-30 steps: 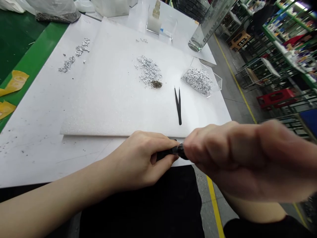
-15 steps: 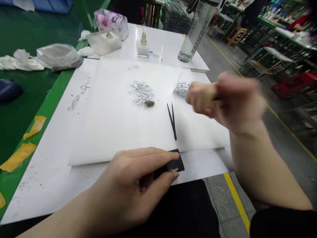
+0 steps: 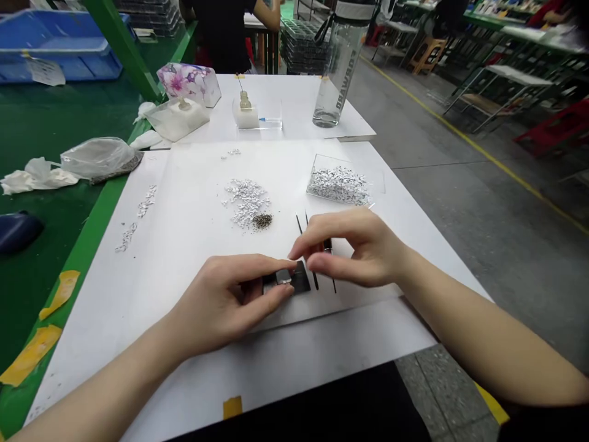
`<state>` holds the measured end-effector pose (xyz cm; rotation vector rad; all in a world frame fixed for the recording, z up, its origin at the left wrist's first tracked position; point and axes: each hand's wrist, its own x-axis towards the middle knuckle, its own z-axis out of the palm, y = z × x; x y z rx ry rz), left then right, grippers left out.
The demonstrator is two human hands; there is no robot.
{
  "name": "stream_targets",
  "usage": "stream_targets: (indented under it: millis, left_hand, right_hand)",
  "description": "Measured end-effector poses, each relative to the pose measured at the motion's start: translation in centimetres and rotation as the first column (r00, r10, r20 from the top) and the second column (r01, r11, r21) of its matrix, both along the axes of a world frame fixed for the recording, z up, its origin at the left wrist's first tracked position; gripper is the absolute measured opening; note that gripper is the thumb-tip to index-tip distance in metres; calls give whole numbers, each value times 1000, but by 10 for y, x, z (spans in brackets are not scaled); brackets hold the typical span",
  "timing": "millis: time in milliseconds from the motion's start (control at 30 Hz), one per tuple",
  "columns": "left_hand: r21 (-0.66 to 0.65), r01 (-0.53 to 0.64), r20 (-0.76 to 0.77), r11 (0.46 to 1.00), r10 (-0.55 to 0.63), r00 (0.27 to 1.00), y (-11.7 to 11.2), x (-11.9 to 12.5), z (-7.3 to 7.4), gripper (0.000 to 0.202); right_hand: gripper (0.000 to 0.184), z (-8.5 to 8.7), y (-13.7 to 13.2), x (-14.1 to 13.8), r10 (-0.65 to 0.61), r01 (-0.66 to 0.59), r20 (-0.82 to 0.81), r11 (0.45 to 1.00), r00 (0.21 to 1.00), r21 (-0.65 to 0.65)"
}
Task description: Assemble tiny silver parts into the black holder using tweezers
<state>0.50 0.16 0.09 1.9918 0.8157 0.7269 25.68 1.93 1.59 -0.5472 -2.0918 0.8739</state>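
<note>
My left hand (image 3: 221, 301) grips a small flat black block (image 3: 297, 277) with a silver bit on it (image 3: 284, 281), holding it against the white foam sheet (image 3: 193, 258). My right hand (image 3: 352, 248) hovers just beside it, thumb and forefinger close to the block. Black tweezers (image 3: 316, 279) lie beneath that hand, partly hidden. Farther up the sheet sit a loose pile of small silvery-white pieces (image 3: 246, 201) and a little heap of dark granules (image 3: 262, 221). To their right, a transparent tray (image 3: 338, 185) holds many more such pieces.
Thin lines of silvery pieces (image 3: 146, 201) lie on the white table at left. Behind stand a water bottle (image 3: 330, 80), a small transparent box with a bottle (image 3: 246, 113) and a floral tissue box (image 3: 188, 83). A plastic bag (image 3: 99, 158) rests on the green bench. A person (image 3: 221, 24) stands beyond.
My right hand has come down from beside the tray to the black block and now covers the tweezers. The view has tilted up and widened. My left hand still grips the block.
</note>
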Motion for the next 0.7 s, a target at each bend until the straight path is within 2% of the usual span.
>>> stream_targets:
  millis: [33,133,267,400,500,600,667,700]
  left_hand:
    - [-11,13,-13,1000,-13,1000,0,-1,1,19]
    - [-12,28,-60,1000,-28,998,-1,-2,3,16]
    - [28,22,-67,999,-20,998,-1,-4,1,23]
    - [29,-13,-80,999,16,997,-3,-3,2,21]
    - [15,-25,-87,1000,26,996,-5,-3,4,20]
    - [26,-59,-114,998,62,992,-5,-3,4,23]
    - [51,-79,-132,996,85,988,-5,-3,3,25]
    - [63,-84,-139,995,92,986,-4,-4,2,25]
  right_hand:
    - [9,-2,-2,-4,-12,11,13,999,1000,49]
    - [12,-11,-3,-11,-5,-4,56,988,998,157]
    - [6,-20,-2,-14,11,-8,-7,965,1000,263]
    - [6,-19,-5,-20,32,-21,-33,959,999,283]
    - [8,-12,-5,-19,13,8,-109,982,994,189]
    - [7,2,7,-1,-149,182,-214,973,965,144]
    - [7,12,19,23,-358,403,-231,894,905,194]
    - [5,16,26,37,-487,521,-194,828,852,208]
